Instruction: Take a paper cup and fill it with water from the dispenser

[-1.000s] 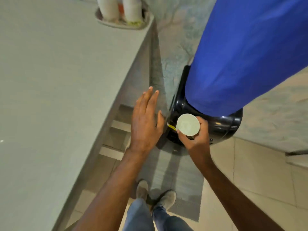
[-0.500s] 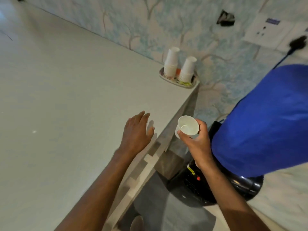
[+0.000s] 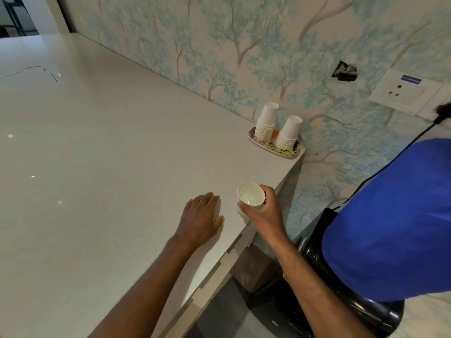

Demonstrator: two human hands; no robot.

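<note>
My right hand grips a white paper cup just above the counter's right edge, its mouth tilted toward me; a little liquid glints at its bottom. My left hand lies flat on the white counter, palm down, fingers apart, a short way left of the cup. The water dispenser, black with a blue-covered bottle on top, stands on the floor to the right, below counter height. Its taps are hidden.
Two upside-down stacks of paper cups stand in a patterned tray at the counter's far right corner, against the wallpapered wall. A white socket panel with a black cable is on the wall above the dispenser.
My right hand has lifted the cup from the dispenser up to counter height. My left hand moved from beside the dispenser onto the counter top. The view swung upward.
</note>
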